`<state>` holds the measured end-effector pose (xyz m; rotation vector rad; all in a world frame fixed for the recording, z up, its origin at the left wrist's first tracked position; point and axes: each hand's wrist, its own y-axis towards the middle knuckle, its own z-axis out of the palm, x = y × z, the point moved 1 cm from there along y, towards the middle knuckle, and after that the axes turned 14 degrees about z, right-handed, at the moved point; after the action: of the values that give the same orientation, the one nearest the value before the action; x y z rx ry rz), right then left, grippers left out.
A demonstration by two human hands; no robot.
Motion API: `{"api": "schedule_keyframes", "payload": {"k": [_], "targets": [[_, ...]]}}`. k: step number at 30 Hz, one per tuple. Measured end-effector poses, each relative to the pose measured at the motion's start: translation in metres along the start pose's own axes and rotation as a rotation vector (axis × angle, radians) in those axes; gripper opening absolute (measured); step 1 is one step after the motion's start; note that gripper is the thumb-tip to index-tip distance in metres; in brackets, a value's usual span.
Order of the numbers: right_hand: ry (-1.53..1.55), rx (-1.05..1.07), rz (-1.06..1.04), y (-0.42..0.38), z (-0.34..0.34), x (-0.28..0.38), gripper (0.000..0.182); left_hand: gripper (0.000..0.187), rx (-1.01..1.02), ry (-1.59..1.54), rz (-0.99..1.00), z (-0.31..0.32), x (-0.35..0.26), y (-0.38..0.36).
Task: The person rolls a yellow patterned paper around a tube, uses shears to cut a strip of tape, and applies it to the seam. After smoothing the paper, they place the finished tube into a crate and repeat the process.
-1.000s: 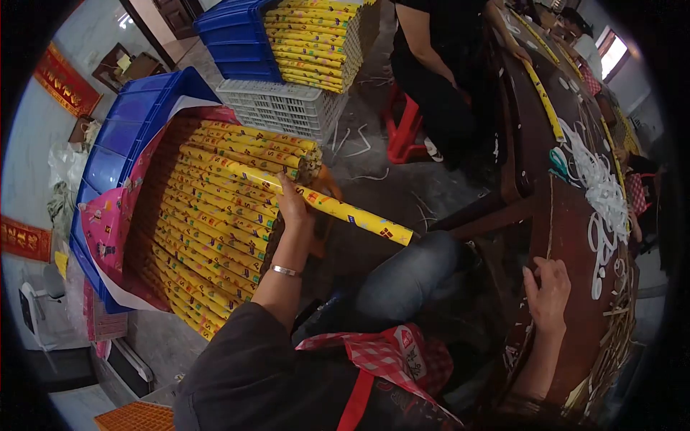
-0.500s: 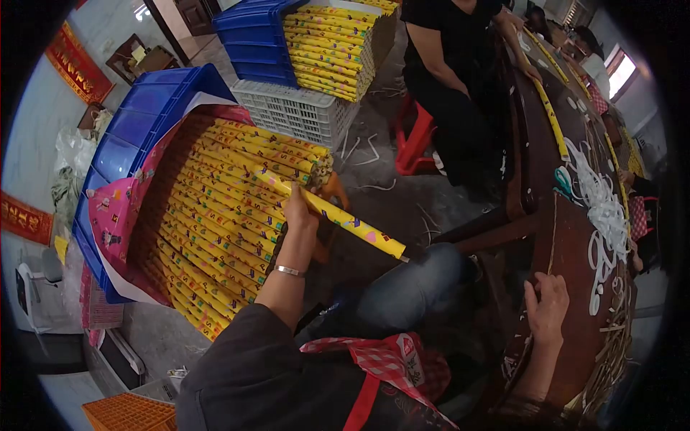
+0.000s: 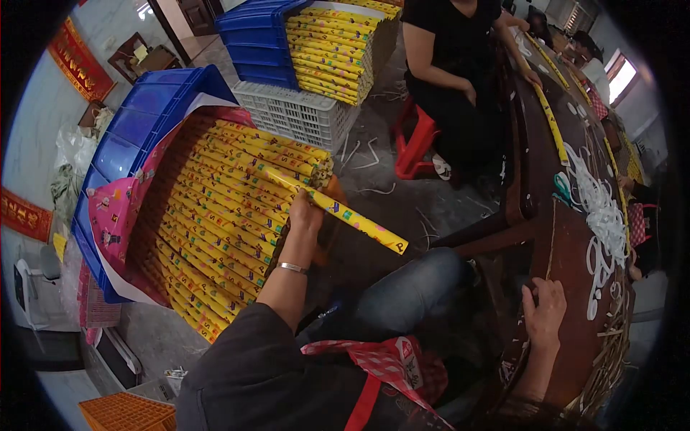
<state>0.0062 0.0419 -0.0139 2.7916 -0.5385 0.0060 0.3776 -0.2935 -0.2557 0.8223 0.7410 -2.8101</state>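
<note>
My left hand (image 3: pixel 305 213) is closed around a yellow printed paper tube (image 3: pixel 364 228), which slants down to the right over the floor. The tube's upper end overlaps a large stack of similar yellow tubes (image 3: pixel 208 208) lying in a tilted blue crate (image 3: pixel 118 169) with pink printed lining. My right hand (image 3: pixel 546 307) rests over the edge of the dark wooden table (image 3: pixel 535 241), thumb apart from the loosely bent fingers. A thin brown strip (image 3: pixel 552 241) on the table runs up from beside its fingertips. White strips (image 3: pixel 602 208) and teal-handled scissors (image 3: pixel 563 188) lie farther up.
Behind stands a second blue crate (image 3: pixel 259 43) of yellow tubes on a white plastic crate (image 3: pixel 287 115). A person in black (image 3: pixel 456 93) sits on a red stool (image 3: pixel 413 140), one hand on a yellow tube (image 3: pixel 550 118). An orange crate (image 3: pixel 129 411) stands at lower left.
The tube in my left hand has turned, showing different print, and its lower end has shifted slightly up. My left hand has moved a little right and down; my right hand has barely moved.
</note>
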Motion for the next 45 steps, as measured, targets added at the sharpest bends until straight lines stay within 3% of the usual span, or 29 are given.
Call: {"api": "schedule_keyframes", "payload": {"k": [6, 9, 11, 13, 16, 17, 20, 21, 23, 24, 26, 30, 32, 34, 36, 38, 39, 40, 42, 43, 45], "targets": [[0.012, -0.009, -0.010, -0.001, -0.001, 0.000, 0.019, 0.035, 0.088, 0.136, -0.020, -0.005, 0.003, 0.004], [0.031, 0.002, 0.009, 0.000, -0.001, 0.000, 0.019, 0.029, 0.204, 0.039, -0.138, -0.025, 0.012, 0.033], [0.038, 0.012, 0.030, -0.001, -0.001, 0.000, 0.019, 0.025, 0.070, 0.138, 0.000, 0.025, -0.012, -0.004], [0.051, 0.005, 0.009, -0.001, -0.001, 0.000, 0.018, 0.025, -0.001, 0.199, 0.004, 0.058, -0.035, -0.021], [0.034, -0.001, 0.028, -0.001, 0.001, -0.001, 0.019, 0.029, -0.060, 0.410, 0.077, -0.002, -0.041, 0.105], [0.033, -0.001, 0.034, -0.002, 0.001, -0.002, 0.019, 0.028, -0.140, 0.446, 0.111, 0.001, -0.048, 0.109], [0.008, 0.015, 0.060, -0.002, 0.002, -0.002, 0.019, 0.024, -0.133, 0.543, 0.157, 0.001, -0.075, 0.132], [0.003, 0.029, 0.069, -0.001, 0.002, -0.002, 0.019, 0.024, -0.260, 0.562, 0.209, 0.008, -0.080, 0.135], [-0.004, 0.042, 0.083, -0.001, 0.003, -0.002, 0.019, 0.022, -0.305, 0.697, 0.216, 0.026, -0.097, 0.113], [-0.004, 0.045, 0.092, -0.002, 0.003, -0.003, 0.019, 0.031, -0.262, 0.710, 0.230, 0.019, -0.101, 0.124], [-0.009, 0.049, 0.108, -0.003, 0.004, -0.006, 0.019, 0.027, -0.386, 0.712, 0.284, 0.006, -0.105, 0.162], [-0.026, 0.072, 0.131, -0.001, -0.003, 0.001, 0.020, 0.025, -0.340, 0.891, 0.364, 0.016, -0.125, 0.171], [-0.031, 0.121, 0.177, -0.001, -0.002, 0.004, 0.020, 0.021, -0.236, 0.582, -0.793, -0.007, -0.168, 0.245], [-0.024, 0.063, 0.132, -0.003, 0.000, 0.000, 0.020, 0.025, -0.354, 1.116, 0.388, 0.002, -0.138, 0.210], [-0.037, 0.070, 0.141, -0.003, -0.001, 0.000, 0.020, 0.026, -0.411, 1.056, 0.464, 0.016, -0.141, 0.187], [-0.042, 0.072, 0.149, -0.003, 0.001, -0.001, 0.019, 0.028, -0.346, 1.235, 0.455, 0.013, -0.153, 0.199], [-0.058, 0.030, 0.119, -0.003, 0.003, -0.003, 0.019, 0.037, -0.359, 1.600, 0.500, 0.014, -0.155, 0.204], [-0.074, -0.010, 0.087, -0.004, 0.004, -0.004, 0.018, 0.037, -0.359, 1.602, 0.497, 0.014, -0.162, 0.210], [-0.054, 0.028, 0.113, -0.003, 0.001, -0.001, 0.018, 0.061, -0.115, 1.872, 0.245, 0.015, -0.175, 0.214], [-0.031, 0.058, 0.141, -0.002, 0.000, 0.000, 0.018, 0.061, -0.117, 1.872, 0.243, 0.023, -0.175, 0.201], [-0.033, 0.062, 0.138, -0.002, 0.001, -0.001, 0.017, 0.054, -0.137, 1.929, 0.409, 0.039, -0.165, 0.163]]}}
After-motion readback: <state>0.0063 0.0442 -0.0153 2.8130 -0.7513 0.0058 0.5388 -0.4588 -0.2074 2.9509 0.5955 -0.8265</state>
